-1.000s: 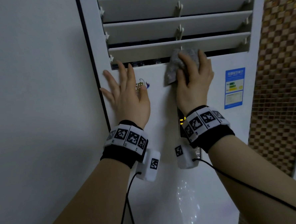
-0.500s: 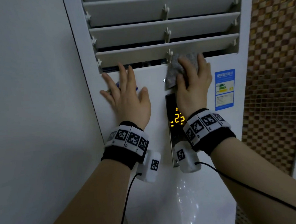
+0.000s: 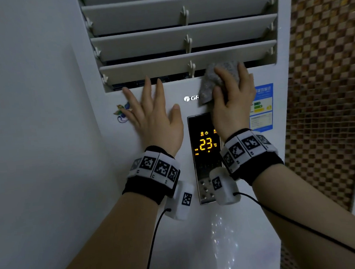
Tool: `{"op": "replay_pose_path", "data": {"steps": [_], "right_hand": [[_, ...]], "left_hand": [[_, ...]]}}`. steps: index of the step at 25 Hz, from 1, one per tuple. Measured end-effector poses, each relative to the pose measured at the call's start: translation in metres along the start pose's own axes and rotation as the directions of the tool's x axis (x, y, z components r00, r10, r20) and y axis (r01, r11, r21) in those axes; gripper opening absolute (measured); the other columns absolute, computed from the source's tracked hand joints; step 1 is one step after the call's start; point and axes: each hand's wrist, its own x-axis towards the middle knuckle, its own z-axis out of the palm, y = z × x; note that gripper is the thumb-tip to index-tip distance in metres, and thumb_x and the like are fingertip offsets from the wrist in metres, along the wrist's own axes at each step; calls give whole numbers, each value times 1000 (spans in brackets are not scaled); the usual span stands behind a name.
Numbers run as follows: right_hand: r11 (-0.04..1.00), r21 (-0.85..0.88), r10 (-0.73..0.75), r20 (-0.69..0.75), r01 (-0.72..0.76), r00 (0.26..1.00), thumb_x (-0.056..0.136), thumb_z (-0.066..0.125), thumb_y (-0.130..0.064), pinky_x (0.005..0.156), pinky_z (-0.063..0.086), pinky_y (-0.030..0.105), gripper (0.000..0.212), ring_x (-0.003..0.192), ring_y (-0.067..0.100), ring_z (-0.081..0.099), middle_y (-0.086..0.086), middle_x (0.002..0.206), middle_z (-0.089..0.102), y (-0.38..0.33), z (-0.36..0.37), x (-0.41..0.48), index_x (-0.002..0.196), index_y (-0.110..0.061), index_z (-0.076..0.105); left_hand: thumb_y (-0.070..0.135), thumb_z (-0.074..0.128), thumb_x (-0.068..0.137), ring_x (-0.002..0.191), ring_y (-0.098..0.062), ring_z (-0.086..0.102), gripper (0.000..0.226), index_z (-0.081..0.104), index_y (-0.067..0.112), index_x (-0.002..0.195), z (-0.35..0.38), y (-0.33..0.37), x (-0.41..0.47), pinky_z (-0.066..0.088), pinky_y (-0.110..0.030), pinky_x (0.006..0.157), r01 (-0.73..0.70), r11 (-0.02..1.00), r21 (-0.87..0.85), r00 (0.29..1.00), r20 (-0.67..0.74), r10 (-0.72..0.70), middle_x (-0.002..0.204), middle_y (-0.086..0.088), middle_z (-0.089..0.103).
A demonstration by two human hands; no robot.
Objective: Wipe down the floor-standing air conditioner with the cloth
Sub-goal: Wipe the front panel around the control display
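Left hand, fingers spread flat, presses air conditioner panel at 10 o'clock of display. Right hand grips bunched cloth against panel top edge, at 1 o'clock of display, touching lowest louvre

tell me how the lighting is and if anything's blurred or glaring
Head view: dim, bluish light; the orange display glows sharp; speckled glare on the glossy lower panel; the tiled wall at the right edge is smeared, and the blue label is unreadable.
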Motion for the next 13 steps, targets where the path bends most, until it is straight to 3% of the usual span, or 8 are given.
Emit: {"op": "replay_pose_path", "data": {"steps": [2,6,10,13], "right_hand": [[997,20,76,-31,-75,997,93,51,-20,113,16,58,36,141,36,12,9,154,22,-4,0,1,127,-29,54],[994,-14,-104,98,105,990,93,54,-19,114,14,57,36,142,34,10,6,153,23,1,0,-8,127,-28,54],[993,23,120,-73,-118,990,94,50,-16,113,16,51,37,142,35,15,11,154,21,10,-15,12,130,-24,52],[998,-48,40,-1,-40,999,95,49,-17,116,9,51,36,143,36,9,10,155,19,13,-14,5,130,-24,52]], "left_hand": [[38,41,89,144,-35,-14,63,28,22,148,2,4,0,-21,-48,108,1,1000,-9,1000,-3,-1,159,-1,15],[40,40,90,143,-34,-16,61,30,23,148,6,11,0,-23,-47,108,13,1000,-20,1000,-3,-13,158,0,16],[36,43,91,143,-35,-17,60,30,21,148,8,18,-1,-23,-49,107,8,999,-38,1000,14,-8,158,0,16],[35,44,91,143,-35,-17,59,31,21,147,12,26,-1,-22,-49,108,2,999,-45,1000,16,-2,158,0,17]]}}
